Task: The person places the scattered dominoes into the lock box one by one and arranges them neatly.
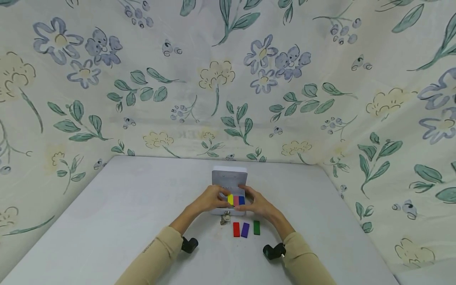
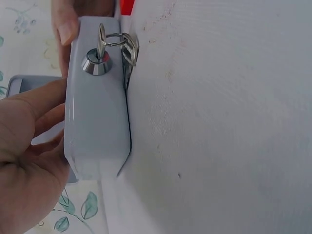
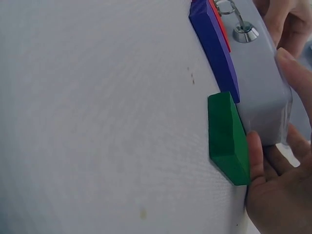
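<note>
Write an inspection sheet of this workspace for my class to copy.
Surface: white table, a few small dark specks.
Job's things: box, lid open, key in lock; yellow block, pink block, blue block inside; red block, purple block, green block in front, on the table.
Clutter: nothing seen.
Left hand: fingertips at the yellow block; grip unclear.
Right hand: thumb on the box's front rim; grip unclear.
Cables: nothing seen.
Surroundings: floral cloth behind and at both sides.

Right hand (image 3: 282, 197) holding grey box (image 3: 261, 80), green block (image 3: 224, 136), purple block (image 3: 214, 51), apparently red block (image 3: 221, 24) behind
</note>
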A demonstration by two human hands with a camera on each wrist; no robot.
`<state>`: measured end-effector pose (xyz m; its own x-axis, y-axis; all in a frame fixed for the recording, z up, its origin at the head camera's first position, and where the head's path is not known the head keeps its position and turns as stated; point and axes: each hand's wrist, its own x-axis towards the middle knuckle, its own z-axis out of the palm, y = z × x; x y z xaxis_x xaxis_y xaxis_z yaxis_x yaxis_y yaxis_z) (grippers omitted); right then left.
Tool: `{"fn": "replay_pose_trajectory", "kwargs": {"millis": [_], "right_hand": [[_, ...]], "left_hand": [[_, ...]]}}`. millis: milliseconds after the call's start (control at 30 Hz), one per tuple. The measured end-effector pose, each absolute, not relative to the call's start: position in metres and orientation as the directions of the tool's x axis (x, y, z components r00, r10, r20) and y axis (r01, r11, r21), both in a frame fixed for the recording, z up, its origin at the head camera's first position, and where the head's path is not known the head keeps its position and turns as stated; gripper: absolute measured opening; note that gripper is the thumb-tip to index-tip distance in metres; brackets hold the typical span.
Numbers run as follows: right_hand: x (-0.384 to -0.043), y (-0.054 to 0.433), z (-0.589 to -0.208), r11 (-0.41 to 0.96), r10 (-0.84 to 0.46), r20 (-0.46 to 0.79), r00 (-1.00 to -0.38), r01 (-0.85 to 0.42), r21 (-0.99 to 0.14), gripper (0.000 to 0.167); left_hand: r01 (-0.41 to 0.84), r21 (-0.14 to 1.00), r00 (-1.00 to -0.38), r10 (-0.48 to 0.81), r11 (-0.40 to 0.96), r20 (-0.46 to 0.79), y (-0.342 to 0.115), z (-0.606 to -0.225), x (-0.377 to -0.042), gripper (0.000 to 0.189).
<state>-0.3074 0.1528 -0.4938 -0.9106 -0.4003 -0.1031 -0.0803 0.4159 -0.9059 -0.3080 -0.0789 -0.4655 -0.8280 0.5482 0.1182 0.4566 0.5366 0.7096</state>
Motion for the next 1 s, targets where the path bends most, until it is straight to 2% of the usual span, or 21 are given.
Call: {"fn": "replay_pose_trajectory", "kwargs": {"millis": [533, 1000], "right_hand": [[-0.308, 0.152, -0.493, 0.423, -0.399, -0.093, -0.912, -0.093, -0.902, 0.091], [-0.307, 0.151, -0.494, 0.412, -0.396, -0.083, -0.915, -0.096, -0.906, 0.088]], "left_hand": [[0.363, 0.713, -0.881, 0.469, 0.6, 0.054, -0.069, -0.468, -0.313, 0.04], [0.386, 0.649, -0.884, 0.464, 0.655, 0.057, -0.064, -0.467, -0.315, 0.04]]}}
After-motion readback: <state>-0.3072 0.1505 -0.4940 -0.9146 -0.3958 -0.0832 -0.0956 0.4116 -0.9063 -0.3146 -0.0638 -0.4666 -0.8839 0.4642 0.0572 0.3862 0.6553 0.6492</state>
